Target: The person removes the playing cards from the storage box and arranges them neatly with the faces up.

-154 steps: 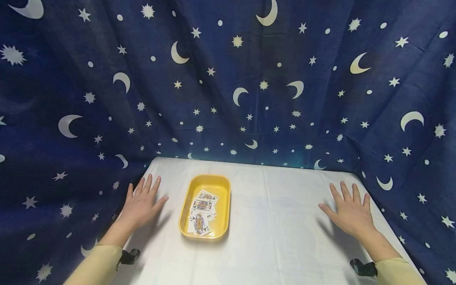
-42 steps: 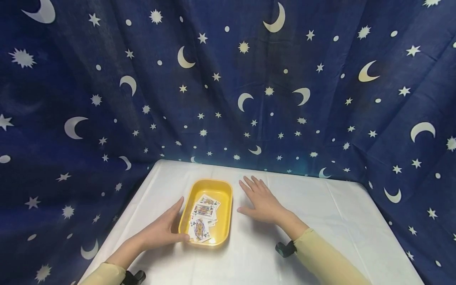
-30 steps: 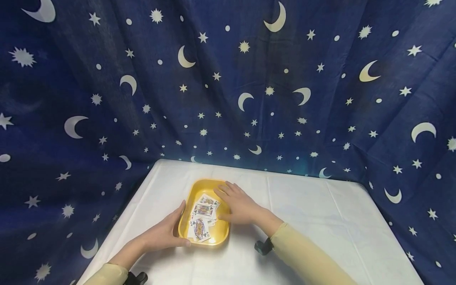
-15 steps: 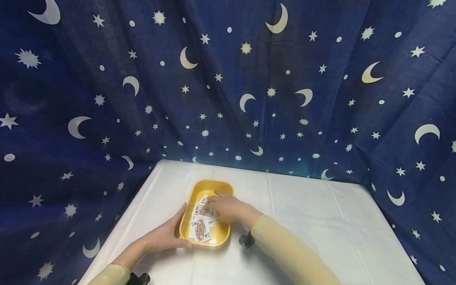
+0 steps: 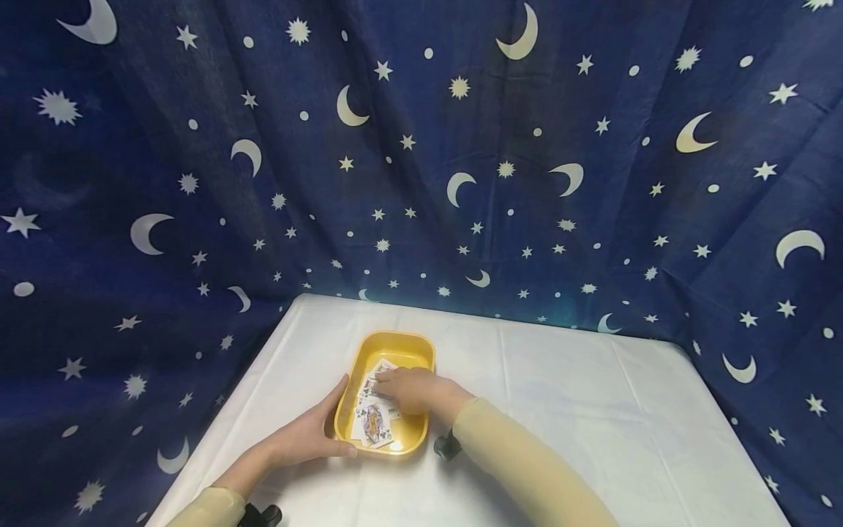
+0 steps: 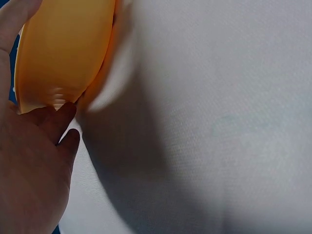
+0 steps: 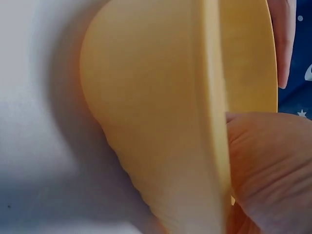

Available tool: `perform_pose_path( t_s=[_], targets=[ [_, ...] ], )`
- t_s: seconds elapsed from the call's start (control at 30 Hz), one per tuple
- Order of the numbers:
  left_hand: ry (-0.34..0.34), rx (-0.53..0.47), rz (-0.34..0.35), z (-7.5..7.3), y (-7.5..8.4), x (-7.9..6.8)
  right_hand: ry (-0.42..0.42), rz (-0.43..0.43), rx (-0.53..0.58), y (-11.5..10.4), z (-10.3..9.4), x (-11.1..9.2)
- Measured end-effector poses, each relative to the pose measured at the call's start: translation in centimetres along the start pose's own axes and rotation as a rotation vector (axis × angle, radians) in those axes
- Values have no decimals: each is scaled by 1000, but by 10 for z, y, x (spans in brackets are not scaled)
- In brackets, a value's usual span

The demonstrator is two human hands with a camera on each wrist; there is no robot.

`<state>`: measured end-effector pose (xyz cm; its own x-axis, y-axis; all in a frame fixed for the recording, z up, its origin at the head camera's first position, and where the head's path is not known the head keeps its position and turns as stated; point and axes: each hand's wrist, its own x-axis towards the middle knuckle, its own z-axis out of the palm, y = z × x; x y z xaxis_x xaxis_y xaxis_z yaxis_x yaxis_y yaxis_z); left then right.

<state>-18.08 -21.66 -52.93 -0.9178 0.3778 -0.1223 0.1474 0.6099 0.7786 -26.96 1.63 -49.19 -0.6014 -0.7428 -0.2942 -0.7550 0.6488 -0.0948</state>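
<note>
A yellow plastic tray [image 5: 410, 435] with rounded corners stands on the white-covered table, left of the middle. Several playing cards [image 5: 373, 425] lie overlapping in it, face cards on top. My left hand [image 5: 304, 437] holds the tray's left side, thumb at the near rim and fingers along the outer wall, as the left wrist view of the tray [image 6: 68, 48] also shows. My right hand [image 5: 416, 389] reaches over the right rim, its fingertips down on the upper cards and covering part of them. The right wrist view has that hand [image 7: 273, 163] behind the tray wall; whether it pinches a card I cannot tell.
The white tablecloth [image 5: 566, 432] spreads to the right and behind the tray. A dark blue curtain [image 5: 421, 183] with moons and stars hangs along the back and sides. Black wrist straps [image 5: 260, 515] show below the sleeves.
The left hand has come in from the table's left side to the tray. The right hand has crossed from the far right into the tray and lowered onto the cards.
</note>
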Motion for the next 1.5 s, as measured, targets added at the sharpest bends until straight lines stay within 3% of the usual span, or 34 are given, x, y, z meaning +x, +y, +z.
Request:
perform_pose_path(
  t_s=[0.3, 0.57, 0.87, 1.17, 1.5],
  targets=[
    [8, -38, 8, 1, -2, -1, 1, 16, 22, -8, 0, -7],
    [-18, -72, -11, -2, 1, -2, 44, 20, 166, -3, 3, -4],
    [-60, -132, -19, -3, -1, 0, -10, 87, 282, 1, 1, -3],
    [-71, -167, -32, -2, -3, 2, 6, 68, 230, 4, 2, 1],
    [-68, -180, -2, -2, -2, 1, 46, 78, 182, 9, 5, 6]
  ],
)
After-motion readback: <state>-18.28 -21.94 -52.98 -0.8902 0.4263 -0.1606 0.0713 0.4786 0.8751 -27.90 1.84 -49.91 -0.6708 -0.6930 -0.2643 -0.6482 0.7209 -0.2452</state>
